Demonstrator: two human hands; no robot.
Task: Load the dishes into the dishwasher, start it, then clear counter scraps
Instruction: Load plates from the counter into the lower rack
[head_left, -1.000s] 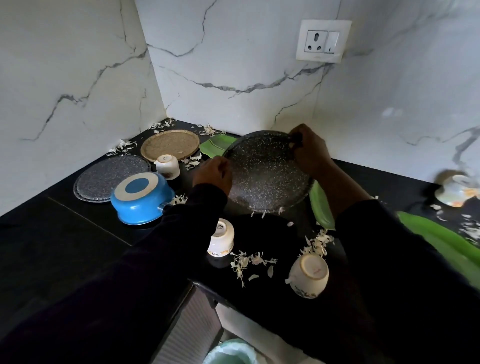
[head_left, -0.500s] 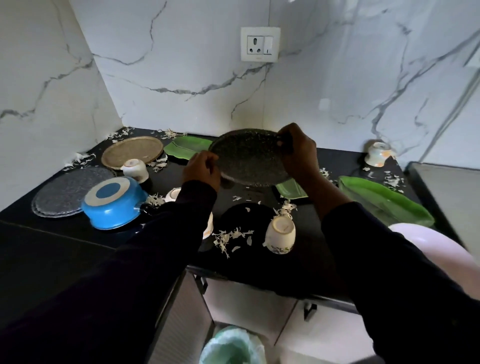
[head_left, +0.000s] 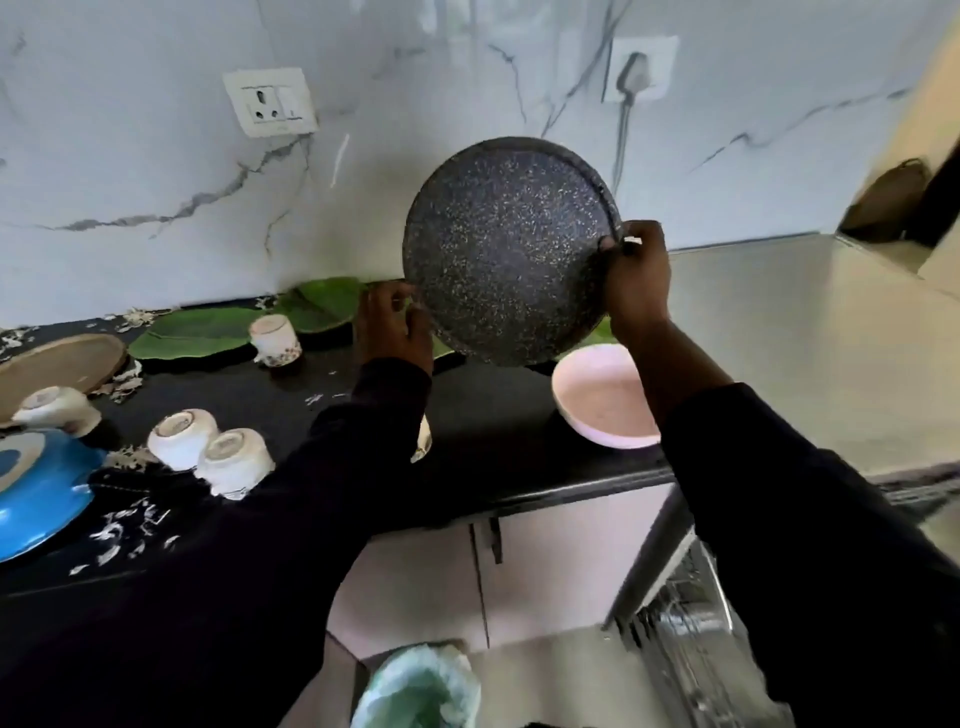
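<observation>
Speckled dark stoneware fills the centre of the frame: the round plate (head_left: 506, 249) is now tipped up on edge and raised clear of the black counter (head_left: 493, 431), where a second ago it was held nearly flat and low over the scraps. The view has also swung rightward, so the dishwasher rack (head_left: 691, 644) now shows at the lower right, open below the counter edge. I judge the plate is on its way to that rack, with the loading step only beginning.

The right hand (head_left: 636, 280) grips the plate's right rim, fingers curled round the edge. The left hand (head_left: 392, 325) sits at the lower left rim with its fingers bent against the edge; whether it pinches the plate or only steadies it, I cannot tell.

Counting what waits on the counter:
- four white cups lying overturned or on their sides: one at mid-left near the leaves (head_left: 275, 340), one at the far left (head_left: 54, 410), and a touching pair (head_left: 210, 449) at lower left
- one blue pot (head_left: 36, 493), upside down, cut by the left edge
- one pink bowl (head_left: 602, 397) just below the plate
- one tan woven mat (head_left: 57, 366) at the left
- at least two green leaf-shaped plates (head_left: 197, 332) along the wall
- white scraps (head_left: 124, 530) scattered at lower left, too many to count

A bin lined in pale green (head_left: 415, 686) stands at the bottom centre.
</observation>
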